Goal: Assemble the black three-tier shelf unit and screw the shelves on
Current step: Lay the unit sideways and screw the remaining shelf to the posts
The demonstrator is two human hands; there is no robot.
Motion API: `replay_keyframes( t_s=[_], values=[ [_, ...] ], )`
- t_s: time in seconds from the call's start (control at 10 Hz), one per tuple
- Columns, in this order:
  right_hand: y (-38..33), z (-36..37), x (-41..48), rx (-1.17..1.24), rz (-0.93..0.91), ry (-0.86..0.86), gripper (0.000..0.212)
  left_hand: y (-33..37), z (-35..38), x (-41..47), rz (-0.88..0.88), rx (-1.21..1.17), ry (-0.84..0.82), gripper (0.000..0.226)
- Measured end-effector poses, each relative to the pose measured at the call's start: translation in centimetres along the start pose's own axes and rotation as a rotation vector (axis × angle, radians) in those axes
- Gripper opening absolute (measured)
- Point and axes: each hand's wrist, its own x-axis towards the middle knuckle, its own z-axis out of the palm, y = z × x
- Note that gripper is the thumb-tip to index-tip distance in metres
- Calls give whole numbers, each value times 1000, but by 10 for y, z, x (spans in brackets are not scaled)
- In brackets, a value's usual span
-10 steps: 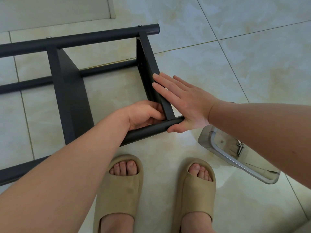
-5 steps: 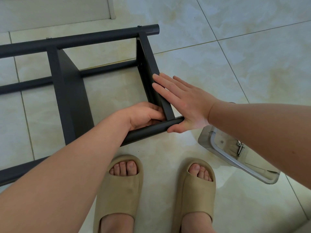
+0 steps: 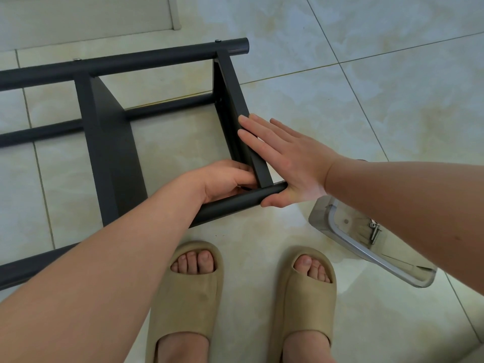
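The black shelf unit [image 3: 110, 158] is lying on its side on the tile floor [image 3: 392, 100], right in front of my slippers [image 3: 188, 297]. My right hand [image 3: 290, 163] is flat against the outside of the end shelf [image 3: 233, 100], fingers [image 3: 251, 137] straight and together, thumb tucked under the tip of the near pole [image 3: 235, 203]. My left hand [image 3: 225, 179] is curled into the inside corner where that shelf meets the pole; can't tell if it's pinching anything. A clear tub [image 3: 348, 242] with some screws [image 3: 374, 231] sits to the right, under my forearm.
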Motion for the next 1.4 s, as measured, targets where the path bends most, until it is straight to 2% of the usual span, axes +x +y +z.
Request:
replay_keyframes(
  t_s=[0.3, 0.5, 0.7, 1.2, 1.4],
  values=[
    [0, -1, 0, 1, 1, 3, 118, 0, -3, 0, 37, -16, 3, 18],
    [0, -1, 0, 1, 1, -5, 118, 2, -2, 0, 2, -135, -10, 16],
    [0, -1, 0, -1, 2, -6, 118, -1, -1, 0, -5, -10, -3, 14],
    [0, 0, 0, -4, 1, -1, 117, 0, -2, 1, 6, -91, -1, 15],
    [0, -1, 0, -1, 2, -1, 118, -2, -1, 0, -15, 57, 31, 14]
  ],
)
